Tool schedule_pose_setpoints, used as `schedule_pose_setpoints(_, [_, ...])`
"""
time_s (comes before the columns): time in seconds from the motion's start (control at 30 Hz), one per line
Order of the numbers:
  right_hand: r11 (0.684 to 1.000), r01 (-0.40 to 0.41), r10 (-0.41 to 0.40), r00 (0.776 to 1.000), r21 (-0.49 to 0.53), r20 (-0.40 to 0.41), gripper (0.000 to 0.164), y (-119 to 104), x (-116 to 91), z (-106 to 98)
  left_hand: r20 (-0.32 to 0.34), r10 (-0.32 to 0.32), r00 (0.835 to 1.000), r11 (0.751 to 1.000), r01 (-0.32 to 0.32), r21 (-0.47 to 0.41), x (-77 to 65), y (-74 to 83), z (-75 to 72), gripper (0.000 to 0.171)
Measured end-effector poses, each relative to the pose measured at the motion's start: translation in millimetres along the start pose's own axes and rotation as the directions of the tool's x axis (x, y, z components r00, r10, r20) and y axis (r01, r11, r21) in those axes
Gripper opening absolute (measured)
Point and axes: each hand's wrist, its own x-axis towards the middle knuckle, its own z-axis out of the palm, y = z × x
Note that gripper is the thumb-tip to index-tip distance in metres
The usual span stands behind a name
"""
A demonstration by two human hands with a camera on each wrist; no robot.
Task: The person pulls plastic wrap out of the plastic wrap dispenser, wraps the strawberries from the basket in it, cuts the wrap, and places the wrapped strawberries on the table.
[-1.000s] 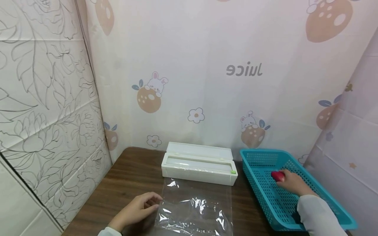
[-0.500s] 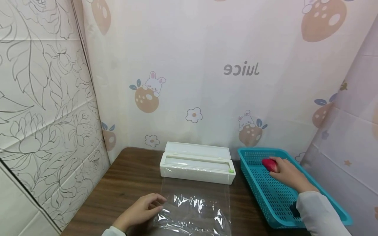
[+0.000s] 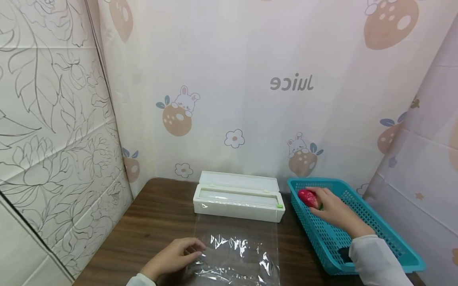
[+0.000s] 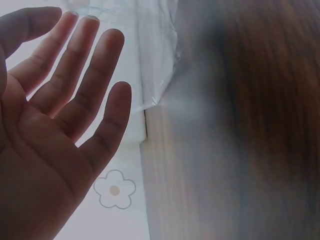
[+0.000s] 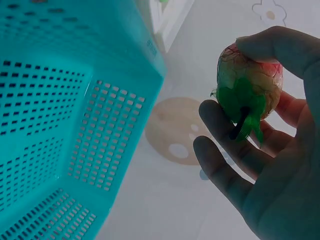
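My right hand (image 3: 334,208) holds a red strawberry (image 3: 308,198) between thumb and fingers, over the left rim of a turquoise basket (image 3: 323,254). In the right wrist view the strawberry (image 5: 250,85) shows its green leafy cap and a dark stem. My left hand (image 3: 175,256) lies at the left edge of a sheet of clear cling film (image 3: 236,254), fingers loosely bent. Those fingers (image 4: 102,75) appear spread with nothing between them in the left wrist view. The film runs out from a white cling film box (image 3: 239,204) with its lid raised.
Inside the basket, near my right sleeve, lies a dark object (image 3: 344,254). A green slider (image 3: 280,206) sits at the right end of the box. The brown wooden table (image 3: 143,226) ends at a printed curtain (image 3: 236,99) behind.
My right hand has lifted the strawberry from inside the basket and carried it left to the basket's rim. My left hand has shifted slightly right along the film's edge.
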Motion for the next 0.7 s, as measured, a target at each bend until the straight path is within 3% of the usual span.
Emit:
schedule_pose_setpoints(0.3, [0.999, 0.034, -0.035, 0.999, 0.033, 0.031, 0.066, -29.5, 1.2, 18.9, 0.047, 0.023, 0.999, 1.0, -0.022, -0.02, 6.6, 5.8, 7.4, 0.018])
schedule_pose_setpoints(0.7, [0.988, 0.137, -0.141, 0.988, 0.069, 0.061, 0.062, -63.7, -6.0, 60.2, 0.053, 0.056, 0.997, 0.998, -0.056, 0.0, 10.8, 8.2, 17.3, 0.016])
